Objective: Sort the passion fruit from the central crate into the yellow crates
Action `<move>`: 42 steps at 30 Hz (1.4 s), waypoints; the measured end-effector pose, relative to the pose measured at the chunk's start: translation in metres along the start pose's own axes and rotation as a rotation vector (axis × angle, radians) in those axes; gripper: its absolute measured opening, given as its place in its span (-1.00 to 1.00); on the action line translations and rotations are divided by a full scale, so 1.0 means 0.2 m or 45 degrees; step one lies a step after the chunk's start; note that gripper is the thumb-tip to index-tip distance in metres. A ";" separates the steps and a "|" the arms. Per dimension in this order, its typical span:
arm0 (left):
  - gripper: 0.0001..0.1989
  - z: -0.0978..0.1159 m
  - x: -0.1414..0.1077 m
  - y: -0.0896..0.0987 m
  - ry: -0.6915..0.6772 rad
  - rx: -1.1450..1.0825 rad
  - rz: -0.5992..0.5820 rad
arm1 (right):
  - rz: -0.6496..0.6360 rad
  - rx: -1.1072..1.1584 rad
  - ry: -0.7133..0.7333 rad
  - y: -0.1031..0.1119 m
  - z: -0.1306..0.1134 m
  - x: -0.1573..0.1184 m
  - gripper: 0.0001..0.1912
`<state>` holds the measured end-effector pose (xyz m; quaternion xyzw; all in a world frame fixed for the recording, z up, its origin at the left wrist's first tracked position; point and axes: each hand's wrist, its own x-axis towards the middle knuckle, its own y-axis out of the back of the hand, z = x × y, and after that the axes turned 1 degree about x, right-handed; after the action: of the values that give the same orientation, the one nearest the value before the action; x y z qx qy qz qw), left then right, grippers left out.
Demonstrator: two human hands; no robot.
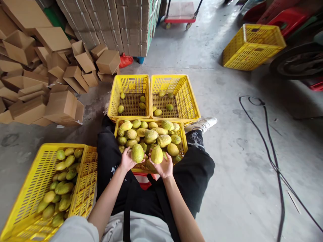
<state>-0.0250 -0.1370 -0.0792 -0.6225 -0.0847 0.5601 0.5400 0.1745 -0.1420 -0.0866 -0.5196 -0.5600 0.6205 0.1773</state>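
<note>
And here they are, two fruits side by side: the greener fruit (137, 153) is sitting in the left hand (128, 160), and the yellower fruit (156, 155) is sitting in the right hand (164, 167). Both hands are cupping from below, palms turned up, fingers half curled, each having hold of just the one fruit, and the pair are resting just apart from each other, a narrow gap showing between them.

Right below and just beyond the hands, the near crate (185, 141) is brimming with a heap of fruits (164, 140), yellow and green jumbled together. Past that, two more yellow crates are standing edge to edge: the far left crate (131, 86) is holding four fruits over its slatted bottom, and the far right crate (191, 97) is showing a scattered handful.

Over to the left of the hands, the side crate (25, 191) is carrying a big pile of greenish fruits (64, 189). Farther off on that side, open cardboard boxes (62, 104) are lying in a tumble beside tall stacked cartons (106, 27).

Well beyond the hands, a red trolley (180, 11) is standing on the floor (227, 141); to the right, another yellow crate (248, 50) is standing near a wheel (297, 62), and a black cable (276, 164) is snaking across the concrete.
</note>
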 end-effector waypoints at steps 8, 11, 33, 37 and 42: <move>-0.71 -0.01 0.00 0.00 0.012 -0.007 -0.046 | 0.040 -0.039 -0.031 -0.01 0.01 0.01 -0.58; -0.72 -0.02 0.00 0.00 0.001 0.058 0.021 | 0.025 -0.002 -0.017 0.00 0.00 0.00 -0.56; -0.46 0.00 0.00 -0.02 -0.044 -0.010 -0.087 | 0.052 -0.025 0.130 0.00 0.02 0.02 -0.53; -0.44 -0.02 0.00 -0.01 -0.018 0.148 -0.076 | 0.087 -0.035 0.129 0.01 0.02 0.02 -0.55; -0.43 -0.04 0.01 0.02 0.011 0.231 -0.032 | 0.088 -0.029 0.074 0.03 0.04 0.03 -0.54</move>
<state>-0.0195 -0.1420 -0.0842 -0.5724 -0.0392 0.5560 0.6014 0.1679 -0.1425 -0.0960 -0.5584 -0.5434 0.6045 0.1659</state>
